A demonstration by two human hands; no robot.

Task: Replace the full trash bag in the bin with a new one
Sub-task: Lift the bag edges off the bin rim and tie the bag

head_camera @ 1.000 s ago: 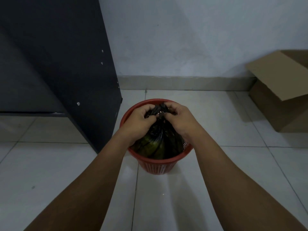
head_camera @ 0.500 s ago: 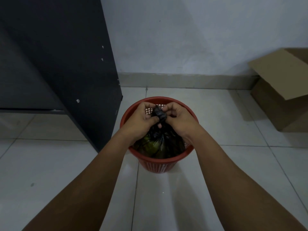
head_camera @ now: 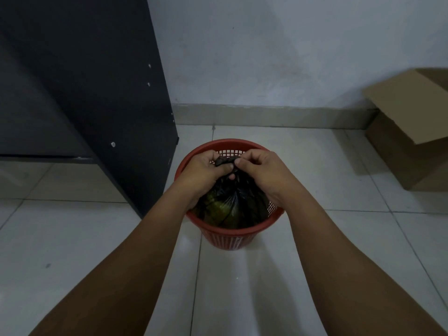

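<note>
Since a second ago our left hand [head_camera: 206, 169] and right hand [head_camera: 263, 169] bunch the bag [head_camera: 232, 202] neck higher; fingers clenched on it, bag hanging straight below in the bin [head_camera: 225, 232].

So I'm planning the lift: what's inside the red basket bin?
A black plastic trash bag, neck gathered by both hands, fills the red mesh plastic bin. Something greenish shows through; the rest is hidden.
</note>
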